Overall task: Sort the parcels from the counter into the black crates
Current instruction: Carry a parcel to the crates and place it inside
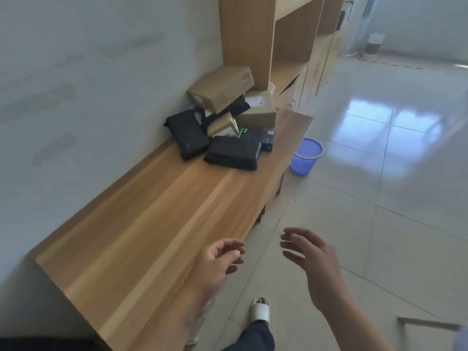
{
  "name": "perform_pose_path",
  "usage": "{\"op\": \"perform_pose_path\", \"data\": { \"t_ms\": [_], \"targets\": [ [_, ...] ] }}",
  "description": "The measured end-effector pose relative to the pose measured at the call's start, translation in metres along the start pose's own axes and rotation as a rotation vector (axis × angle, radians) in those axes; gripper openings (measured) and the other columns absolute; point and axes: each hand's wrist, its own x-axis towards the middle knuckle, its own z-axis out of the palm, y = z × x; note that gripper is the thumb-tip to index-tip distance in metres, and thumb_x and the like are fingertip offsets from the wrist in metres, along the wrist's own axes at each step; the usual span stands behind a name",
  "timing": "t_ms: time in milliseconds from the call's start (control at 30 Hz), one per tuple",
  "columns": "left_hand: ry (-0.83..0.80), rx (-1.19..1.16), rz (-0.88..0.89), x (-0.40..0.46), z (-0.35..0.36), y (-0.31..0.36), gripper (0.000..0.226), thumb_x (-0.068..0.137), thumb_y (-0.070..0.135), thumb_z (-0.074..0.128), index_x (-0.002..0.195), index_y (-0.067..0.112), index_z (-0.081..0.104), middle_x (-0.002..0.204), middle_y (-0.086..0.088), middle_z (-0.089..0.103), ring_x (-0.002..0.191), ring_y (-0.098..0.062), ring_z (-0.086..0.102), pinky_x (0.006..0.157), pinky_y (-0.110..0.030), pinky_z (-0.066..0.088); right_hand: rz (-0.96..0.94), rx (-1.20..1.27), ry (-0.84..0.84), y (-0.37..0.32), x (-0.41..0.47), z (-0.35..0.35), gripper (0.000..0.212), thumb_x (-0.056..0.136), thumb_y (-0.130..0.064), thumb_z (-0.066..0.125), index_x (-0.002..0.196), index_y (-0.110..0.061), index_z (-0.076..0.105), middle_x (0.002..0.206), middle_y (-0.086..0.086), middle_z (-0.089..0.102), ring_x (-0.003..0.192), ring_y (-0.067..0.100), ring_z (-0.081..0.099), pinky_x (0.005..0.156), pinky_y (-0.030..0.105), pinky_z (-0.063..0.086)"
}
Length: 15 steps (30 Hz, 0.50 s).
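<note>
A pile of parcels lies at the far end of the wooden counter [157, 224]. On top sits a brown cardboard parcel [220, 88], tilted. A second brown box [260, 111] is behind it to the right. Two black plastic mailers lie in front, one on the left [187, 134] and one on the right [234, 153]. A dark box with green print [266, 139] rests beside them. My left hand [217, 262] hovers over the counter's near edge, fingers curled and holding nothing. Over the floor, my right hand [314, 257] is spread and holds nothing. No black crate is in view.
A blue mesh waste bin [305, 155] stands on the tiled floor beside the counter's far end. A tall wooden shelf unit [278, 41] rises behind the parcels. My foot in a white slipper [260, 310] is on the floor below my hands.
</note>
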Motion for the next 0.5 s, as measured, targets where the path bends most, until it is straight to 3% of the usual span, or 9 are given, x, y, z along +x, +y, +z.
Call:
{"op": "perform_pose_path", "data": {
  "t_ms": [133, 233, 500],
  "targets": [
    [-0.024, -0.062, 0.002, 0.077, 0.036, 0.058, 0.019, 0.099, 0.003, 0.059, 0.109, 0.009, 0.074, 0.111, -0.014, 0.075, 0.09, -0.02, 0.07, 0.087, -0.032, 0.056, 0.021, -0.024, 0.054, -0.048, 0.068, -0.016, 0.021, 0.099, -0.001, 0.058, 0.094, -0.005, 0.078, 0.093, 0.016, 0.077, 0.087, 0.026, 0.072, 0.087, 0.042, 0.057],
    [-0.043, -0.045, 0.03, 0.126, 0.055, 0.099, 0.019, 0.101, 0.008, 0.059, 0.108, 0.015, 0.075, 0.107, -0.006, 0.077, 0.098, -0.022, 0.073, 0.092, -0.035, 0.058, 0.02, -0.027, 0.06, -0.082, 0.115, -0.021, 0.02, 0.099, 0.0, 0.057, 0.097, -0.002, 0.077, 0.091, 0.015, 0.076, 0.085, 0.025, 0.072, 0.086, 0.041, 0.056],
    [-0.016, -0.027, 0.063, 0.234, 0.077, 0.157, 0.019, 0.101, 0.01, 0.059, 0.107, 0.019, 0.075, 0.1, 0.002, 0.078, 0.1, -0.02, 0.073, 0.085, -0.029, 0.06, 0.028, -0.008, 0.038, -0.134, 0.231, -0.011, 0.021, 0.1, 0.001, 0.055, 0.098, 0.0, 0.076, 0.091, 0.014, 0.076, 0.084, 0.025, 0.072, 0.083, 0.04, 0.057]
  ]
}}
